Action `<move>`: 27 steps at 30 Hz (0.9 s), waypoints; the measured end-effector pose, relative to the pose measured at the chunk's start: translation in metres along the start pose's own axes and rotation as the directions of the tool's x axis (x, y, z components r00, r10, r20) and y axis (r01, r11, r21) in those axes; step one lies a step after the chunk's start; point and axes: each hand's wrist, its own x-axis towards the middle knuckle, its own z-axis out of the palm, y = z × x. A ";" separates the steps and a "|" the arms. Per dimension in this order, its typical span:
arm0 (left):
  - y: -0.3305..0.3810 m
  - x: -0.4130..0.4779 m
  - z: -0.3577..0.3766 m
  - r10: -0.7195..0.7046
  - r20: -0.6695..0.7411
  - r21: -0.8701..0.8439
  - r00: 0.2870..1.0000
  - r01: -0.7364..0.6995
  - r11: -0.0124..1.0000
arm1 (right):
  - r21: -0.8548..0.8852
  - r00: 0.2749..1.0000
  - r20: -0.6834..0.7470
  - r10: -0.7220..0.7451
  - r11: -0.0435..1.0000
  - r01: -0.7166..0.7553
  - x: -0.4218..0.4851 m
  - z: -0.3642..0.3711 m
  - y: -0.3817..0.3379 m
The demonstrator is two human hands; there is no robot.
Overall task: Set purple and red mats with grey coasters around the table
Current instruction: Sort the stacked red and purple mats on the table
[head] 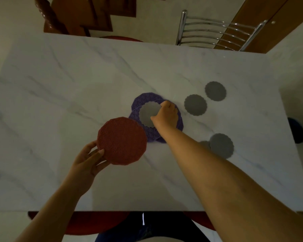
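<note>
From where I stand, the purple mats (147, 99) lie overlapped near the middle of the table (68, 81); there look to be more than one, though I cannot count them. A grey coaster (148, 114) sits on top of the purple mats, and the right hand (166, 114) is closed on its right rim, thumb and fingertips pinching the scalloped edge. Just left of the purple mats and nearer the person, the left hand (87, 159) pinches the red mat (122, 140) by its near-left edge, thumb on top and fingers under, so the disc seems to be held clear of the table. Three spare coasters (195, 105) lie flat to the right of the purple mats, apart from one another. These pieces look thin, light and rubbery, likely to droop a little when held by one side and to cling to smooth marble. I would judge the edge the best place to take them, with a nail slipped under the rim to peel rather than slide, since a flat coaster offers nothing else to hold.
</note>
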 end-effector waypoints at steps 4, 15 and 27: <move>-0.001 0.003 0.008 -0.005 0.007 -0.004 1.000 0.005 1.000 | 0.421 0.995 -0.074 0.062 0.907 -0.025 -0.002 -0.020 0.024; 0.000 0.009 0.033 -0.031 0.042 0.006 0.999 0.031 0.999 | 0.529 0.785 -0.020 0.619 0.673 -0.517 0.063 -0.086 0.132; 0.004 0.007 0.031 -0.014 -0.013 -0.055 1.000 0.013 0.998 | -0.117 0.963 0.100 -0.250 0.958 0.261 -0.003 -0.023 0.047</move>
